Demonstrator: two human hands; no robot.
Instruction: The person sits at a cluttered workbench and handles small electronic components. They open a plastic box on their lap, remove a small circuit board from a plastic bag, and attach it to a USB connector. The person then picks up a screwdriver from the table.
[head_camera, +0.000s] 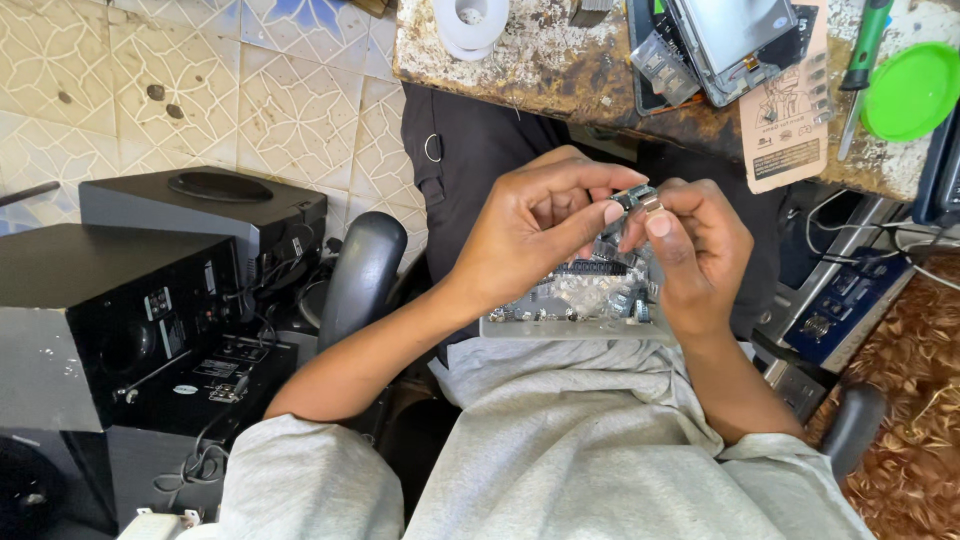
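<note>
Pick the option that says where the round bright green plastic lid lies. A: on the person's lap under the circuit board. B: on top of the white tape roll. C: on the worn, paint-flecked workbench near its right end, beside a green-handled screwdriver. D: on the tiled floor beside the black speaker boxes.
C: the round bright green plastic lid rests on the worn, paint-flecked workbench, just right of the green-handled screwdriver.

This looks like a small repair shop for electronics. The worn, stained counter (560, 60) holds a screwdriver (862, 50), a green lid (912, 90) and an opened gadget (735, 40). Black speaker boxes (100, 300) with wires sit on the tiled floor (250, 90).
</note>
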